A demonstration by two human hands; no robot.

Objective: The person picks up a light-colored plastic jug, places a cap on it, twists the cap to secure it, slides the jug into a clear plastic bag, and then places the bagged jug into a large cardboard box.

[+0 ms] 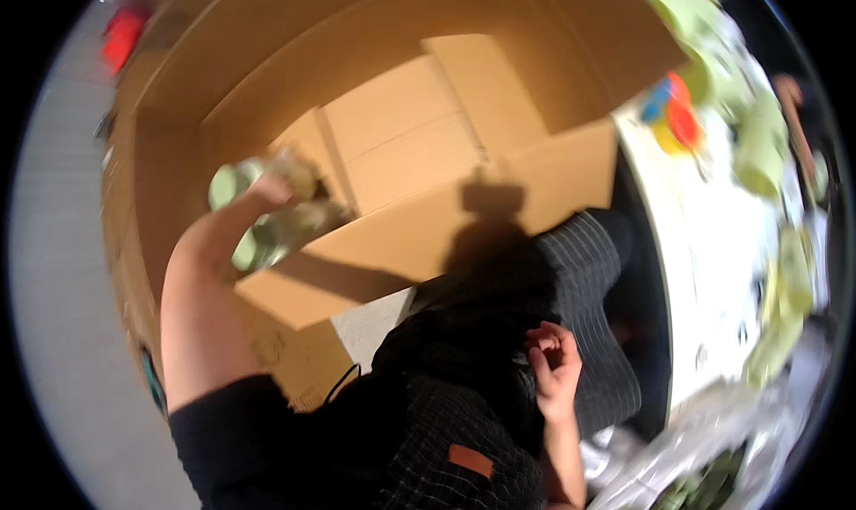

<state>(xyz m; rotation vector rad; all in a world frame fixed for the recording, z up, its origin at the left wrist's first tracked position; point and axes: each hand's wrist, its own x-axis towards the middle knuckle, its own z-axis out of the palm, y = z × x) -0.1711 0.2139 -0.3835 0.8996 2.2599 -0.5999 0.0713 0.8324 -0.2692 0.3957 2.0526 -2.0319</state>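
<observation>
I have my left hand [272,189] inside the box [557,167], toward its left side, among the green-ended, clear-wrapped bundles [254,247]. My view blurs there, so I cannot tell whether its fingers grip one or only touch. My right hand [556,372] is loosely open, fingers curled, in front of the apron [428,448]. On the table [662,211] to my right I see green cylinders [762,144], and at the near right, a clear bag [660,461].

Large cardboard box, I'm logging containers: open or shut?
Open: the large cardboard box shows its inside, and the left hand reaches in.
</observation>
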